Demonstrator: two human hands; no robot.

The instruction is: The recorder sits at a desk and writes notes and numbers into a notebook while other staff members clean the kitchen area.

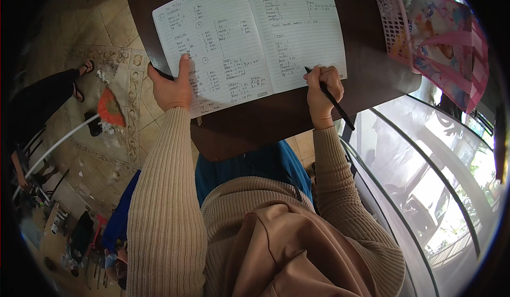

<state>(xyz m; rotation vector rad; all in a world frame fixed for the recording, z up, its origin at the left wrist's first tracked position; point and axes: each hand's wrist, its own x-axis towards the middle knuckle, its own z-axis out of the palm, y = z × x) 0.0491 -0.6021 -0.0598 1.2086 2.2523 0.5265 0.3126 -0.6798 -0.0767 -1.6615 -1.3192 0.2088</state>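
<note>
An open notebook with lined pages full of handwriting lies on the dark brown table. My left hand grips its lower left side, thumb on the page and another finger at the table's left edge. A dark strip shows between thumb and finger; whether it is table edge or something else I cannot tell. The other left fingers are hidden. My right hand is closed around a black pen, whose tip is at the writing low on the right page.
A pink perforated basket and a pink patterned bag stand at the table's right. Sheer white curtain hangs beside me. On the tiled floor at left are an orange dustpan-like thing, litter, and another person's sandalled foot.
</note>
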